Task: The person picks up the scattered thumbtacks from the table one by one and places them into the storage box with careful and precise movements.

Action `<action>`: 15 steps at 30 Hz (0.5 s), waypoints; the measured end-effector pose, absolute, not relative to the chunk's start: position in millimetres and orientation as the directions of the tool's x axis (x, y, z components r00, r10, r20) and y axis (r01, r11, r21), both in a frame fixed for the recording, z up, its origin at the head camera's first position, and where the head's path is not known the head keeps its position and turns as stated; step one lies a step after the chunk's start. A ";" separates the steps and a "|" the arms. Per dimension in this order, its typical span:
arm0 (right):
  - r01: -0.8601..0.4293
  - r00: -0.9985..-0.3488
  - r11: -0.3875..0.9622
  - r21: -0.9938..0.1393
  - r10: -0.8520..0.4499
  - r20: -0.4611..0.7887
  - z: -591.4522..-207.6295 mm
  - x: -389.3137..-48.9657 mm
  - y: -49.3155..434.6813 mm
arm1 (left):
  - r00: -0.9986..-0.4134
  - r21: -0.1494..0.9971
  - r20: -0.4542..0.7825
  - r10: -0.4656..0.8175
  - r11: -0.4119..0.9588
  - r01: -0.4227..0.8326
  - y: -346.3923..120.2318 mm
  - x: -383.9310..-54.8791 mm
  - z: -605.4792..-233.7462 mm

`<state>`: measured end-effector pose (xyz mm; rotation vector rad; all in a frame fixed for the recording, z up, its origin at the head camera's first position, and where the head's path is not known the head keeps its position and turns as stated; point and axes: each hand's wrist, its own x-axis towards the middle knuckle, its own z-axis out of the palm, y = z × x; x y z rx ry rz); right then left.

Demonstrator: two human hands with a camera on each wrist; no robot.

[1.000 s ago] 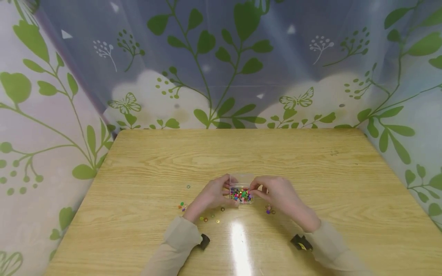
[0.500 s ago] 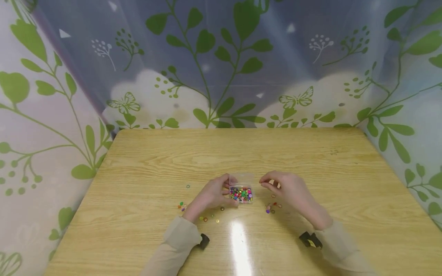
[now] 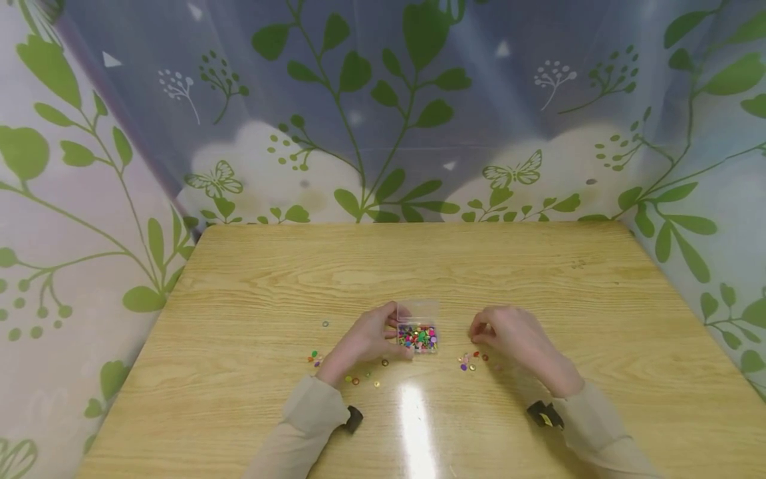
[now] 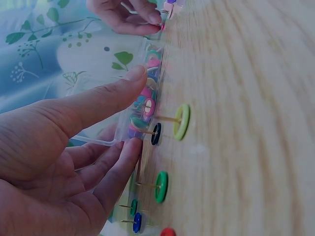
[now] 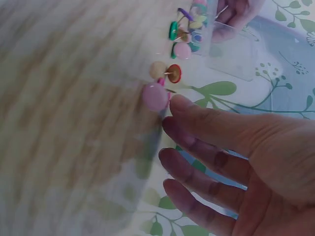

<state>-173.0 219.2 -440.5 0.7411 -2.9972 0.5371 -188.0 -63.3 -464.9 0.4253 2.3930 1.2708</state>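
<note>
A small clear plastic box (image 3: 417, 338) full of colourful thumbtacks stands on the table with its lid (image 3: 417, 311) raised. My left hand (image 3: 372, 334) holds it from the left, thumb along the near side and fingers behind. To the right of the box, my right hand (image 3: 509, 334) is low over the table, thumb and index finger together at a small pink-red thumbtack (image 4: 162, 27). A loose group of thumbtacks (image 3: 467, 362) lies just in front of those fingertips. In the right wrist view a pink thumbtack (image 5: 155, 97) is close to the thumb.
More thumbtacks (image 3: 314, 358) lie left of the left wrist, with others (image 3: 356, 381) in front of it. A single green-rimmed one (image 3: 326, 324) is farther back. Behind the wooden table (image 3: 413, 259) hangs a leaf-patterned curtain (image 3: 383, 106).
My right hand has left the box, moved right and come down beside the loose thumbtacks. The left hand stays on the box.
</note>
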 end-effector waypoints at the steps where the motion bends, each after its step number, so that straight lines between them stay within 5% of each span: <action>1: -0.451 -0.889 0.832 -0.323 -0.450 0.082 -441.2 -173.2 219.7 | -0.875 0.838 -0.199 0.441 0.539 0.081 -63.4 -187.9 -465.0; 15: -0.464 -0.884 0.817 -0.343 -0.449 0.128 -441.7 -174.9 211.0 | -0.875 0.843 -0.208 0.436 0.534 0.065 -63.8 -188.5 -466.4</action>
